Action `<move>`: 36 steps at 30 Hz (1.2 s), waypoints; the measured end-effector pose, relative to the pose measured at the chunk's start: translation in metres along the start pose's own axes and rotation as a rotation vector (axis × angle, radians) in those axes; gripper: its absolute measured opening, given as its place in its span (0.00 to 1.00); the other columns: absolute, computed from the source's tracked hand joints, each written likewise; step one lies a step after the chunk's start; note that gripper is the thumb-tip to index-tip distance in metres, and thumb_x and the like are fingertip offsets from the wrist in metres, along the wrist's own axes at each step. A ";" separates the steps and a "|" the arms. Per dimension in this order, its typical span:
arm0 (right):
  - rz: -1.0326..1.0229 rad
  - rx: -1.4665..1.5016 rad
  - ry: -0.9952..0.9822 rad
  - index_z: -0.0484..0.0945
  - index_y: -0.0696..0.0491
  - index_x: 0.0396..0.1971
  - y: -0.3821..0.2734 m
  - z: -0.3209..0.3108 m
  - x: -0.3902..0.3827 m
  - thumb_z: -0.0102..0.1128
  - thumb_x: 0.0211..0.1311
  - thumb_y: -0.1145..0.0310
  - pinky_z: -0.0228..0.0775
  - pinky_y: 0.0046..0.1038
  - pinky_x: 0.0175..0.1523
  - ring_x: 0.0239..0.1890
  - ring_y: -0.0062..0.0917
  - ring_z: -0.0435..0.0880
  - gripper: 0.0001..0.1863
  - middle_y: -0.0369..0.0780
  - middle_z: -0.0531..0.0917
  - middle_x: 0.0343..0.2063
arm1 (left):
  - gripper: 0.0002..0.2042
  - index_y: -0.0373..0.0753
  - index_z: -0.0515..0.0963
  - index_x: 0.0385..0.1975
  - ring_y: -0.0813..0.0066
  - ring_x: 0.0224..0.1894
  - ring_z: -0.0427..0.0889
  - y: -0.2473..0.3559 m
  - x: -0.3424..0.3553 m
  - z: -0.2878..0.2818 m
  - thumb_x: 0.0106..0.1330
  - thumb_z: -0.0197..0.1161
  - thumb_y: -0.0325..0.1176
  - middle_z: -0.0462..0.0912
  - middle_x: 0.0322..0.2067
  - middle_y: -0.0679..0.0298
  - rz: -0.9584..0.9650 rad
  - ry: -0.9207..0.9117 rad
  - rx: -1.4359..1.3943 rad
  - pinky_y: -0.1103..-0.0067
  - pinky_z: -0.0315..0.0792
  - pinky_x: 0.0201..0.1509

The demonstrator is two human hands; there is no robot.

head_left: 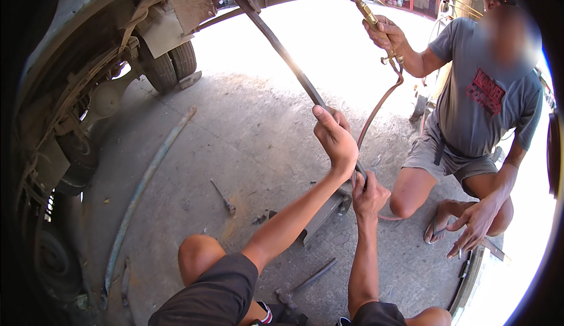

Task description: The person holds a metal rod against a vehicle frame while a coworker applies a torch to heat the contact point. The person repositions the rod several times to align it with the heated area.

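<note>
Metal bar (288,60) is held aslant in both hands, its upper end raised to the underside of a vehicle (106,99); whether contact is made cannot be told. By the vehicle, the space left of the bar's upper part is filled. Right of the bar, a co-worker (487,108) is seen crouched. Well left of the bar, a long, curved pipe (150,179) is laid. Just right of it, a reddish hose (376,105) is hung from a brass torch (369,15), gripped by the co-worker. Near the bar's lower end, an angled metal plate (323,217) is set. Below its middle, the bar is wrapped by the left hand (338,141); its lower end is enclosed by the right hand (370,196), fingers curled tight. Left of the bar's lower end, a thin rod (223,198) is laid.
</note>
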State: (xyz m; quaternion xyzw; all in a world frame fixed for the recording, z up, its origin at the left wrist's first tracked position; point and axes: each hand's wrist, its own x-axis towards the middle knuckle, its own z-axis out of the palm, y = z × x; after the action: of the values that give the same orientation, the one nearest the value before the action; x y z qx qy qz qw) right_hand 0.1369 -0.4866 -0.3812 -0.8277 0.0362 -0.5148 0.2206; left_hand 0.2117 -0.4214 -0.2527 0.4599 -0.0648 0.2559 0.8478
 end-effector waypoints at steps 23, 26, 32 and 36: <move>-0.162 -0.035 0.007 0.78 0.50 0.30 0.056 -0.001 0.045 0.65 0.64 0.61 0.64 0.36 0.20 0.13 0.37 0.76 0.09 0.41 0.76 0.13 | 0.31 0.45 0.46 0.14 0.83 0.16 0.47 -0.021 0.007 0.039 0.79 0.29 0.58 0.47 0.11 0.75 0.100 0.027 -0.049 0.78 0.46 0.21; -0.048 0.063 0.007 0.79 0.50 0.31 0.019 0.005 0.019 0.65 0.64 0.61 0.65 0.37 0.21 0.14 0.39 0.76 0.09 0.42 0.77 0.14 | 0.31 0.46 0.49 0.14 0.83 0.14 0.48 -0.024 0.012 0.009 0.78 0.26 0.61 0.50 0.09 0.74 0.050 -0.044 0.004 0.78 0.47 0.19; 0.155 0.247 -0.064 0.80 0.53 0.32 -0.034 0.026 -0.032 0.62 0.66 0.64 0.66 0.37 0.23 0.16 0.43 0.78 0.08 0.47 0.77 0.15 | 0.31 0.46 0.57 0.22 0.84 0.12 0.56 -0.009 0.013 -0.050 0.73 0.30 0.69 0.57 0.12 0.73 -0.083 -0.112 0.140 0.83 0.51 0.14; 0.300 0.407 -0.138 0.80 0.52 0.32 -0.070 0.041 -0.050 0.64 0.63 0.64 0.67 0.37 0.24 0.17 0.42 0.79 0.08 0.45 0.78 0.15 | 0.30 0.46 0.57 0.22 0.83 0.12 0.57 0.015 0.017 -0.073 0.74 0.32 0.68 0.57 0.12 0.73 -0.074 -0.121 0.238 0.83 0.51 0.15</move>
State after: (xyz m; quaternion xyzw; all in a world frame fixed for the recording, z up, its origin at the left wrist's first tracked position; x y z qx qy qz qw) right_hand 0.1370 -0.3958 -0.4100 -0.7848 0.0388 -0.4152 0.4584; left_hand 0.2099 -0.3493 -0.2770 0.5739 -0.0681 0.2021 0.7907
